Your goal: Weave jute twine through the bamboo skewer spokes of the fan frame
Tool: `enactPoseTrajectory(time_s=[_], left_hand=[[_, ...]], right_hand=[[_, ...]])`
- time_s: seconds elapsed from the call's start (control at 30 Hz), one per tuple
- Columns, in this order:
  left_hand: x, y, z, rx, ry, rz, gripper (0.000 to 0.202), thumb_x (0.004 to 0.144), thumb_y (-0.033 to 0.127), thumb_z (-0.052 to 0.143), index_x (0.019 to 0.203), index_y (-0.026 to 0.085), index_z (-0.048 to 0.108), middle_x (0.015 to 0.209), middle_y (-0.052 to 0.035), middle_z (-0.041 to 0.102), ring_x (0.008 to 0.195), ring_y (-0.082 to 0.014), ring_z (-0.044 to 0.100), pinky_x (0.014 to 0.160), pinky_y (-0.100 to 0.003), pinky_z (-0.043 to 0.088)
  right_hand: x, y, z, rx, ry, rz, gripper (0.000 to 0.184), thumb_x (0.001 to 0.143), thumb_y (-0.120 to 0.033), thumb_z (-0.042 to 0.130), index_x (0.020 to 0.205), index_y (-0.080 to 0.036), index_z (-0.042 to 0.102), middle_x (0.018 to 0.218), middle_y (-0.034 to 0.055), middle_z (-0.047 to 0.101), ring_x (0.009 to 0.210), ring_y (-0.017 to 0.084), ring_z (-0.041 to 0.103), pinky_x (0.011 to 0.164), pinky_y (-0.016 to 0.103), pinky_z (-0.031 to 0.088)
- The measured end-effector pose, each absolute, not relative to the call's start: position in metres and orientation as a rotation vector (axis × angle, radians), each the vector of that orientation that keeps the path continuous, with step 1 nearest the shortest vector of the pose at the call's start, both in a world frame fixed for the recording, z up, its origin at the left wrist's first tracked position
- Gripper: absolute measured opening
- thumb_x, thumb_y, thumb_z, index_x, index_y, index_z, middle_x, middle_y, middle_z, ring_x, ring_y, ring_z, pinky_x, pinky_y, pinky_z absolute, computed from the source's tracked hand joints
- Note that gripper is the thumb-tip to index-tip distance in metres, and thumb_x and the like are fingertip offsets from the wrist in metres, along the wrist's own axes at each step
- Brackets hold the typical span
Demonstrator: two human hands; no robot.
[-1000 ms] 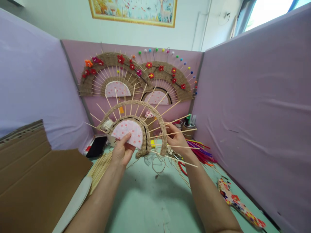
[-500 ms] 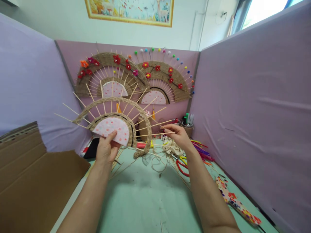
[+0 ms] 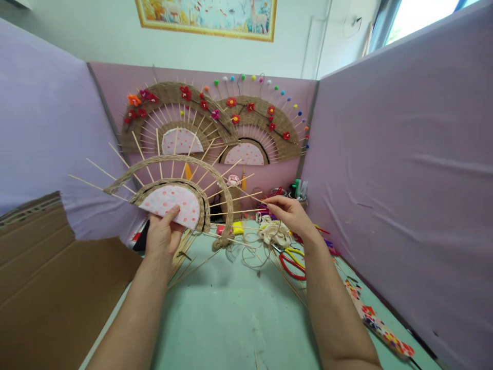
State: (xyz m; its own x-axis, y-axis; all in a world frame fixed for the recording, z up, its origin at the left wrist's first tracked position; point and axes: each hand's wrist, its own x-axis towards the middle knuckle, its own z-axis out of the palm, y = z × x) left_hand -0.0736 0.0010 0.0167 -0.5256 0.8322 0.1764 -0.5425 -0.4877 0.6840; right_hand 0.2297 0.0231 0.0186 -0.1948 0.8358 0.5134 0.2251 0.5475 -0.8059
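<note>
My left hand grips a half-made fan by its pink dotted half-disc, thumb on the front. The fan has wooden skewers radiating through two arcs of woven jute and is held upright above the green table. My right hand is at the fan's right side, fingers pinched on the tip of one skewer. A loose jute string trails from the fan's lower end down to the table.
Two finished fans with red flowers hang on the back partition. Red-handled scissors, a jute bundle, pipe cleaners, a pen cup and spare skewers lie behind. Cardboard lies left; a patterned strip right. Purple partitions enclose the table.
The fan has moved left and tilted in my left hand. My right hand has slid off the woven arc out to a skewer tip.
</note>
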Motion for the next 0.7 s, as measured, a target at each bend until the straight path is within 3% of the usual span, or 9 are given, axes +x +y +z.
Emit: enactPoseTrajectory(time_s=[0.23,0.7], left_hand=[[-0.069,-0.002,0.018,0.631,0.719,2.102,0.045,0.069,-0.005,0.063,0.097,0.031,0.061,0.112,0.0016,0.065,0.103,-0.0151,0.063,0.09,-0.04,0.05],[-0.057,-0.008,0.024,0.562,0.667,2.068,0.04,0.073,-0.002,0.06,0.097,0.029,0.062,0.112,0.0011,0.066,0.11,-0.0158,0.06,0.092,-0.035,0.05]], right_hand=[[0.226,0.025,0.016,-0.867,-1.698,0.813,0.023,0.074,-0.038,0.066,0.08,-0.016,0.064,0.071,0.0012,0.061,0.063,0.012,0.051,0.059,0.025,0.04],[0.208,0.032,-0.002,-0.648,-1.698,1.331,0.023,0.07,-0.036,0.072,0.076,-0.016,0.063,0.067,-0.0008,0.061,0.059,0.01,0.052,0.059,0.023,0.041]])
